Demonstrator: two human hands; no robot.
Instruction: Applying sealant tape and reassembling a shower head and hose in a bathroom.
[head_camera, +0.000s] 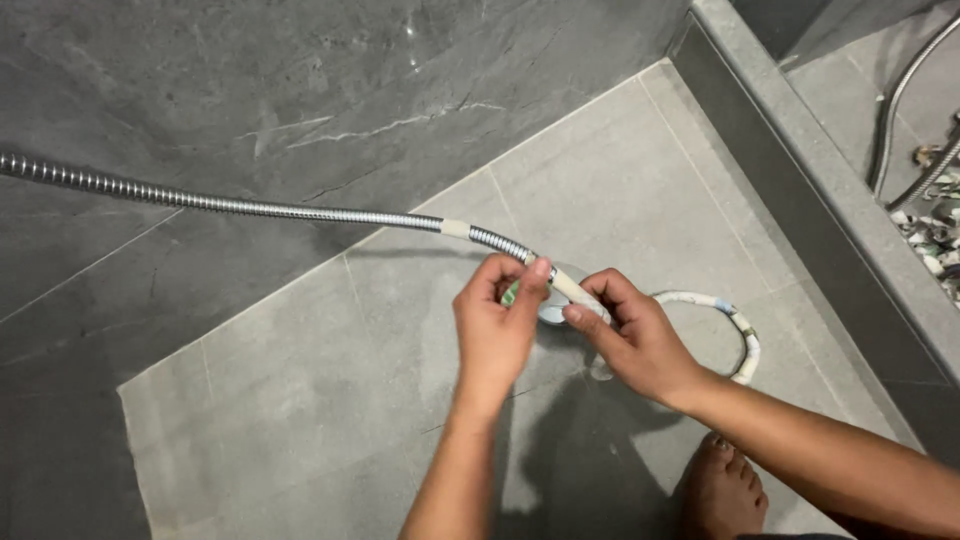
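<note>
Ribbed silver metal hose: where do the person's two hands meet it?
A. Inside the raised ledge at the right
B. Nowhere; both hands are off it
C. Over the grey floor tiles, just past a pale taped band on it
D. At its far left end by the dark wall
C: the left hand and right hand pinch the ribbed silver metal hose just past its pale taped band, above the grey floor tiles.

Bare forearms, no sleeves; left hand (493, 325), right hand (632, 335) ungloved; foot (725, 490) bare.

Grey tiled floor (300, 400); dark marbled wall (250, 90) upper left; grey ledge (800, 150) upper right; spare hoses (905, 110), small fittings (935, 245) beyond.
</note>
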